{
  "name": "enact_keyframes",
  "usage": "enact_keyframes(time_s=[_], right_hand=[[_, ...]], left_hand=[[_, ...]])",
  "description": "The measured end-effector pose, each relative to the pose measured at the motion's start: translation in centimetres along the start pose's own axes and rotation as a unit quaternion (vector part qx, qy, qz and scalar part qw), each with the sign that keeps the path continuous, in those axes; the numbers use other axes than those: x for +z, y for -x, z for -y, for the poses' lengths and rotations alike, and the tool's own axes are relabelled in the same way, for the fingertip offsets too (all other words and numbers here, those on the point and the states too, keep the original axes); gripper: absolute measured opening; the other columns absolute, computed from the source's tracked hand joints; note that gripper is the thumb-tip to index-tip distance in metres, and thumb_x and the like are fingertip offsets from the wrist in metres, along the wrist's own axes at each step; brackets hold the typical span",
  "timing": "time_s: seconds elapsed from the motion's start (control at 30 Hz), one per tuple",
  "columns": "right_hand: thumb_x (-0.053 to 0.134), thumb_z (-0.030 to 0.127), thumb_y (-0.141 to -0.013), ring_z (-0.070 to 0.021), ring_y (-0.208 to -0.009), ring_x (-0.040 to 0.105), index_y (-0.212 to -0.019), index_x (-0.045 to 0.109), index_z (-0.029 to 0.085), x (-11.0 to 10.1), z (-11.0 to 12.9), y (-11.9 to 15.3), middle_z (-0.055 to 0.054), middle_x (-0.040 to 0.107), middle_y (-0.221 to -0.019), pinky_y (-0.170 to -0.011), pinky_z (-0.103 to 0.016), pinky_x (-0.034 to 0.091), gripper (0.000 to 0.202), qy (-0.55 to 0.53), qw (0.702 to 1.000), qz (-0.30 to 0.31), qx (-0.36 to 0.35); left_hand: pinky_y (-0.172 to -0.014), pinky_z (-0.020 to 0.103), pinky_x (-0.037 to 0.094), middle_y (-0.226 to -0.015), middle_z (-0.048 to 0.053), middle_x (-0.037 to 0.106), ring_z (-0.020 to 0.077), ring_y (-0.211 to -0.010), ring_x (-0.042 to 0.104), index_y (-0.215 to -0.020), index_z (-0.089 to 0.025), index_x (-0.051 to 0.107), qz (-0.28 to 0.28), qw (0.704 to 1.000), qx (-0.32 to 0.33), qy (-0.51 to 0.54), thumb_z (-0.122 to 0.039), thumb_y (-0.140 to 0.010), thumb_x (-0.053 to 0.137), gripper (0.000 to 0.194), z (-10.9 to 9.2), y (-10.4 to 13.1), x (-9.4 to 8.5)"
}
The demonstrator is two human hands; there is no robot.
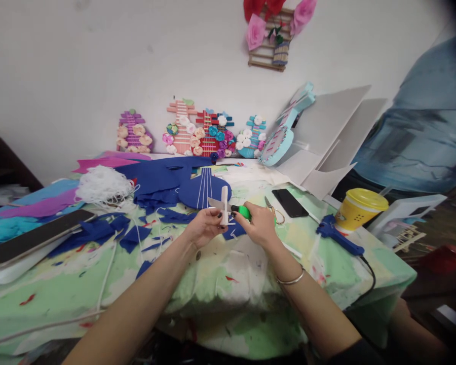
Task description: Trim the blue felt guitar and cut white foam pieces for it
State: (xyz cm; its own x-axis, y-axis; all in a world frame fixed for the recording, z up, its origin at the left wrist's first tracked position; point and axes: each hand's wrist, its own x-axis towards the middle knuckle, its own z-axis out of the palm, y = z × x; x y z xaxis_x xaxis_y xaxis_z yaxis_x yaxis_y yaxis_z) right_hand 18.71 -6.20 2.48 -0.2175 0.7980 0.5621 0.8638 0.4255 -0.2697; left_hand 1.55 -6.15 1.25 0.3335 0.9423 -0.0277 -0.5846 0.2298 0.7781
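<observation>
a white strip [224, 195] hides part of a green-handled knife's [244, 212] blade; the right hand [260, 223], curled around the handle, covers much of it. forearms reach in from below; the left hand [205, 226] pinches the strip's lower end above the patterned tablecloth [197, 276]. the strip's long axis is nearly upright; the blade points left.

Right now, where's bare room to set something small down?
Best: green tablecloth between left forearm and right forearm, small red scrap on it; then the patch between right forearm and blue glue gun. Crowded: left of the left hand, with blue fabric scraps, white yarn and a phone; straight ahead, around the blue guitar shape.
</observation>
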Motion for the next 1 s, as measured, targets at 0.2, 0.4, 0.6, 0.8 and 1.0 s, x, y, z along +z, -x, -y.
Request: enact_keyframes(time_s=[0.2,0.4,0.6,0.8,1.0], right_hand=[[0.045,0.053,-0.082,-0.0136,-0.056,0.050,-0.066,0.052,0.019,-0.1,-0.3,0.0,-0.001,0.056,-0.059,-0.053,-0.024,0.021,0.038,-0.040,0.999,-0.015,-0.003],[0.043,0.051,-0.083,-0.0129,-0.054,0.048,-0.064,0.049,0.019,0.0,-0.2,0.0,-0.001,0.054,-0.057,-0.053,-0.023,0.022,0.038,-0.070,0.997,-0.010,-0.028],[0.045,0.052,-0.081,-0.0143,-0.058,0.051,-0.064,0.049,0.019,0.2,-0.2,0.0,-0.001,0.053,-0.056,-0.053,-0.024,0.022,0.038,-0.059,0.998,-0.004,-0.034],[0.044,0.051,-0.082,-0.0138,-0.057,0.049,-0.065,0.048,0.019,0.3,0.1,0.2,-0.001,0.052,-0.058,-0.053,-0.024,0.023,0.037,-0.063,0.997,0.003,-0.051],[0.043,0.052,-0.083,-0.0144,-0.058,0.049,-0.066,0.048,0.019,0.4,0.4,0.3,-0.002,0.056,-0.060,-0.053,-0.024,0.023,0.038,-0.051,0.997,0.002,-0.050]], left_hand=[[-0.064,0.034,0.051,-0.071,0.006,0.067,0.0153,-0.062,0.061,-0.074,-0.011,0.065,0.036,0.999,0.024,0.011,-0.007,-0.060,0.072,0.016,-0.5,0.4,0.2],[-0.072,0.043,0.050,-0.076,0.011,0.068,0.0241,-0.077,0.063,-0.071,-0.010,0.064,0.056,0.997,0.015,0.053,-0.011,-0.065,0.061,0.007,-1.0,0.6,0.0],[-0.070,0.037,0.049,-0.077,0.008,0.066,0.0198,-0.071,0.063,-0.094,-0.012,0.061,0.065,0.997,0.013,0.026,-0.004,-0.063,0.055,0.032,-1.2,0.9,0.5],[-0.062,0.032,0.049,-0.071,0.003,0.061,0.0147,-0.058,0.059,-0.083,-0.015,0.056,0.012,0.998,0.040,0.043,-0.022,-0.074,0.057,0.012,-1.0,0.6,1.1],[-0.052,0.022,0.040,-0.063,-0.002,0.051,0.0081,-0.051,0.047,-0.072,-0.015,0.051,0.013,0.992,0.123,-0.012,-0.023,-0.076,0.061,0.013,-0.1,0.4,2.1]])
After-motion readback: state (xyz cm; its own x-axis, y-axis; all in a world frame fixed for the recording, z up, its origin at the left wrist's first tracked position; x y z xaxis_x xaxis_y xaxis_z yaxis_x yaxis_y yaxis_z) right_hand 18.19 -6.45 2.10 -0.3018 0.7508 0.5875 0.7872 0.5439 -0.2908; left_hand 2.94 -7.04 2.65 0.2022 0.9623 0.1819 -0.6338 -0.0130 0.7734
